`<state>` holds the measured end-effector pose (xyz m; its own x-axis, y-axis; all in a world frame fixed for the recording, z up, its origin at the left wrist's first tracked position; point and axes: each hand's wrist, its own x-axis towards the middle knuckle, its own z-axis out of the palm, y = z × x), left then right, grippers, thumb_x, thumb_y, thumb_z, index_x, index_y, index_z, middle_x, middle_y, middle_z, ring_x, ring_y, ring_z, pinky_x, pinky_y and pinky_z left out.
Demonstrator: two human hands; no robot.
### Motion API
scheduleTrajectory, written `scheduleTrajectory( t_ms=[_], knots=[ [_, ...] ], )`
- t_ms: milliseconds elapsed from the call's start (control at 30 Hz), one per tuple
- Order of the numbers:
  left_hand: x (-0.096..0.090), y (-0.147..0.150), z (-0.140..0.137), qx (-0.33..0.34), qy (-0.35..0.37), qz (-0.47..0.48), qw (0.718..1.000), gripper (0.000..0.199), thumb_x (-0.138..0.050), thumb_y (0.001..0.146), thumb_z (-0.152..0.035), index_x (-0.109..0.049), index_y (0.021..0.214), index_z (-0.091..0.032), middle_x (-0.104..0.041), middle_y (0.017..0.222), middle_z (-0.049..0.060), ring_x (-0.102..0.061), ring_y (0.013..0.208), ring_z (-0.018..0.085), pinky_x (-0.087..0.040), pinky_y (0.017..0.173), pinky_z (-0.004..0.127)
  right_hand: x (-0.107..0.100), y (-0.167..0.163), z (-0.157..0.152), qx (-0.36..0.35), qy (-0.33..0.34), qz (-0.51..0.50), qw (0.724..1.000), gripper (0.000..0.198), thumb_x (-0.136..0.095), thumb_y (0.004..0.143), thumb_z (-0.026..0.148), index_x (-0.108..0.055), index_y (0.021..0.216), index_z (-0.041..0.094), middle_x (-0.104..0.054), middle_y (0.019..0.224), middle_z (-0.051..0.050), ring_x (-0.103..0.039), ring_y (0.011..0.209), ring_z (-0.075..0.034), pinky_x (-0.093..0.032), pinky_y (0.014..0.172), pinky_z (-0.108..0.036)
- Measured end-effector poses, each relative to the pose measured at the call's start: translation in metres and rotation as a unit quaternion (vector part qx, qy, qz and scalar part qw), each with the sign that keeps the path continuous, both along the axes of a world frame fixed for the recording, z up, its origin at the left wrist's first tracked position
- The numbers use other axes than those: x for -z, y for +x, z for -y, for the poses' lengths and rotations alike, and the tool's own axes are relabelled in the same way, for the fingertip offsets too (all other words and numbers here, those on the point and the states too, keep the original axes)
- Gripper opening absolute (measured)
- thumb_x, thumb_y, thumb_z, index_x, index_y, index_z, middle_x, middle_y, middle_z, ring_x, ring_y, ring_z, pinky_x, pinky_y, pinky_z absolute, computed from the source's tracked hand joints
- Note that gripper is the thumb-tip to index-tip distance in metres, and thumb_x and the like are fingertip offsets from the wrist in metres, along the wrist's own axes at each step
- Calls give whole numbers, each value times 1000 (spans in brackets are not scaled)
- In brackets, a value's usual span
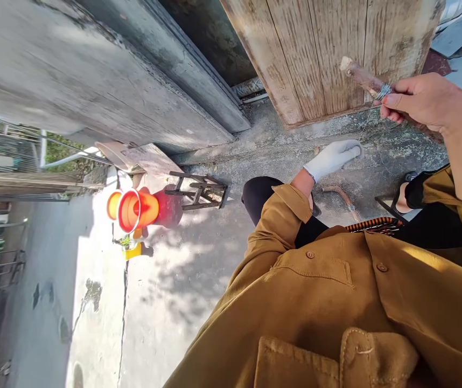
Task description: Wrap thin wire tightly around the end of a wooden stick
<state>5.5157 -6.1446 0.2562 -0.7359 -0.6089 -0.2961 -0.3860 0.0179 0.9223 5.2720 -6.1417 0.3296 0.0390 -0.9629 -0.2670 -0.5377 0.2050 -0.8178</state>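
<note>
My right hand [420, 102], bare, is closed around a rough wooden stick [362, 78]. Several turns of thin metal wire [383, 91] are wound round the stick beside my thumb. From the winding a single strand runs down to my left hand [336, 157], which wears a white knitted glove. The gloved fingers are closed on the strand, and its end is hidden in them. On the concrete below my left hand lies a bent brown stick [342, 199]. Part of an orange-and-black woven seat [374, 225] shows between my legs.
A weathered plank door [312, 54] stands close ahead, beside a grey wall [93, 70]. To the left are a small dark wooden stool [198, 191], an orange bucket [128, 210] and a yellow container [133, 251] on the sunlit concrete.
</note>
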Motion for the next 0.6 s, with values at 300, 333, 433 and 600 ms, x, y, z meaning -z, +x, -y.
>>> scheduleTrajectory(
  t_ms=[300, 333, 433, 600],
  knots=[
    [-7, 9, -2, 104, -132, 64, 984, 34, -55, 109, -35, -80, 109, -12, -82, 109, 6, -71, 107, 22, -53, 106, 34, 31, 20, 8, -201, 90, -404, 888, 32, -60, 111, 38, -75, 110, 9, -76, 117, -26, -69, 112, -35, -47, 94, -46],
    [-6, 11, 0, 97, -144, 73, 982, 33, -55, 109, -34, -80, 108, -12, -82, 108, 6, -71, 107, 22, -53, 106, 34, 32, 22, 7, -223, 113, -407, 879, 29, -64, 108, 36, -76, 107, 10, -76, 113, -25, -70, 107, -33, -47, 93, -45],
    [-4, 16, 7, 63, -161, 83, 981, 31, -56, 108, -32, -81, 106, -12, -82, 108, 6, -72, 109, 22, -53, 108, 33, 34, 24, 2, -313, 185, -348, 864, 17, -74, 100, 30, -77, 92, 15, -74, 86, -12, -64, 81, -23, -44, 84, -39],
    [9, 15, 15, -44, -79, 31, 995, 22, -60, 109, -28, -77, 107, -12, -80, 107, 6, -70, 102, 16, -54, 99, 27, 26, 3, 2, -412, 194, -122, 882, 23, -65, 106, 34, -78, 94, 18, -70, 77, -2, -59, 73, -16, -43, 77, -33]
  ],
)
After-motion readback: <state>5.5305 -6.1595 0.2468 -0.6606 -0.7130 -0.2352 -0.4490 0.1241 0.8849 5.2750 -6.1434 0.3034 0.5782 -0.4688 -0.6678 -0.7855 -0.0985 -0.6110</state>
